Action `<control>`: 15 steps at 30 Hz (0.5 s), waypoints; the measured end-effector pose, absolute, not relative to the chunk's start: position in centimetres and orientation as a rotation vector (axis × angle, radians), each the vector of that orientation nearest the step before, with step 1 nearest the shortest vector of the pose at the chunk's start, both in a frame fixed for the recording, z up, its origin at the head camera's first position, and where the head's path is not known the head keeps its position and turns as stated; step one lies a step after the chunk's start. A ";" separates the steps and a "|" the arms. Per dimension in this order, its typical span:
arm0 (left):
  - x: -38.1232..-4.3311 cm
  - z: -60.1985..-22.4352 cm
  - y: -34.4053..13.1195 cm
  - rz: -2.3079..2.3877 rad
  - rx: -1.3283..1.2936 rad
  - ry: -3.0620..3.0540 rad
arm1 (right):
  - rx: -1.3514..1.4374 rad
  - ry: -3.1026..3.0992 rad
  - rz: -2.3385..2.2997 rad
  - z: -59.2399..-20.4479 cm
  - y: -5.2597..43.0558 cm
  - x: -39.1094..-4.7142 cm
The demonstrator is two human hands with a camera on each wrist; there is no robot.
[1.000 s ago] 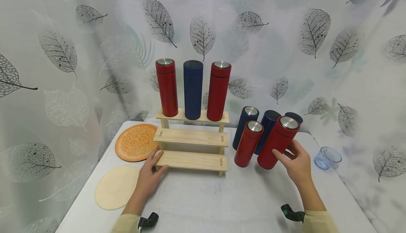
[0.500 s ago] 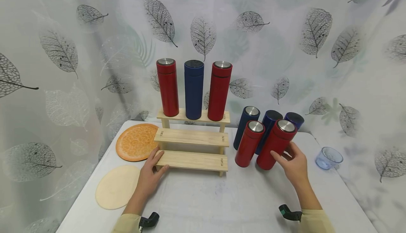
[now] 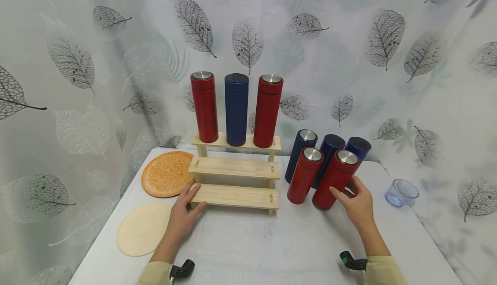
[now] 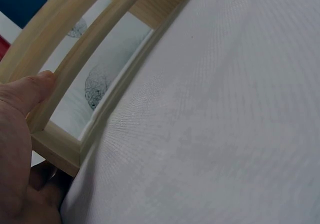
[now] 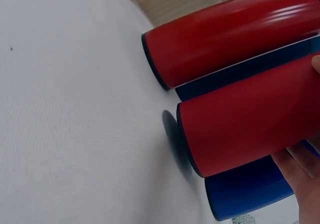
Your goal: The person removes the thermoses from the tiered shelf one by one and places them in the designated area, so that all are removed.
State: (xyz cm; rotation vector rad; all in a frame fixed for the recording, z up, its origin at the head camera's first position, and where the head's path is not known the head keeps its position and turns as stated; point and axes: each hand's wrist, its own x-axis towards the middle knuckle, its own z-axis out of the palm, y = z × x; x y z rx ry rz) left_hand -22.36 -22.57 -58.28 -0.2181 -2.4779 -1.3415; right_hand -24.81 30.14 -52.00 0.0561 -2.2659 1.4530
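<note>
My right hand (image 3: 357, 201) grips a red thermos flask (image 3: 335, 182) with a silver lid. In the right wrist view, a gap shows between the flask's base and its shadow, so it hangs just above the table. Left of it stands another red flask (image 3: 303, 177), with several blue flasks (image 3: 298, 158) behind. My left hand (image 3: 183, 214) holds the left end of the lowest step of a three-step wooden display rack (image 3: 234, 195), thumb on the front edge in the left wrist view. On the top step stand two red flasks (image 3: 204, 108) and a blue flask (image 3: 236, 110).
An orange round board (image 3: 166, 173) and a plain pale disc (image 3: 141, 229) lie left of the rack. A small blue glass cup (image 3: 401, 193) sits near the right table edge. Behind the white table (image 3: 264, 250) hangs a leaf-patterned curtain (image 3: 248, 17).
My right hand has moved the red flask slightly left and down, uncovering more of the blue flask behind it. The left hand has stayed on the rack.
</note>
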 end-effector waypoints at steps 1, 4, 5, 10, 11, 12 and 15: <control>-22.4 -58.3 -22.6 -1.344 -0.218 -2.477 | 0.053 -2.271 1.447 -52.1 30.2 -24.9; -22.3 -58.3 -22.6 -1.348 -0.221 -2.476 | 0.047 -2.280 1.439 -52.5 30.4 -25.1; -22.3 -58.3 -22.6 -1.349 -0.222 -2.475 | 0.045 -2.279 1.443 -52.6 30.4 -25.1; -22.3 -58.2 -22.6 -1.357 -0.231 -2.467 | 0.032 -2.279 1.457 -52.8 30.3 -25.1; -22.3 -58.2 -22.6 -1.359 -0.232 -2.466 | 0.031 -2.278 1.459 -52.9 30.3 -25.1; -22.3 -58.2 -22.6 -1.360 -0.234 -2.465 | 0.031 -2.278 1.459 -52.9 30.2 -25.0; -22.3 -58.2 -22.6 -1.360 -0.235 -2.466 | 0.038 -2.270 1.464 -52.9 30.1 -25.0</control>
